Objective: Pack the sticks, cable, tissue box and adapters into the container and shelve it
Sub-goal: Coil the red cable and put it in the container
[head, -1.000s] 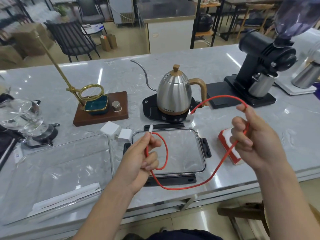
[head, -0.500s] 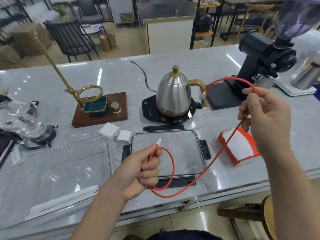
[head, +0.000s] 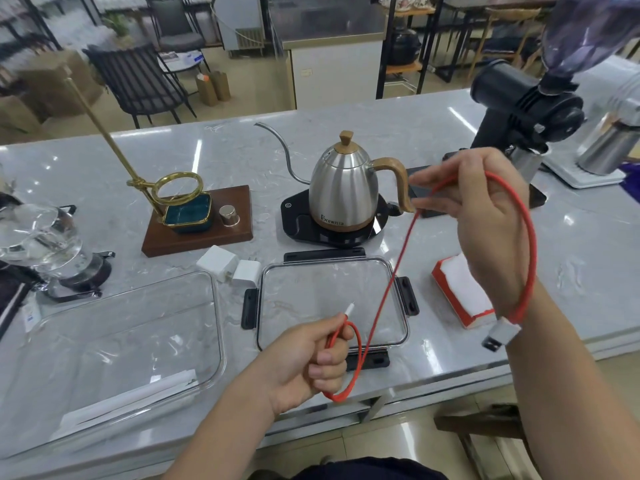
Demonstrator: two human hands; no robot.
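Both hands still grip the red cable, whose USB plug now dangles behind the right wrist.

A red cable hangs in the air, looped at both ends. The clear container lies near left with white sticks inside. Two white adapters sit beyond it; the red-and-white tissue box lies right.
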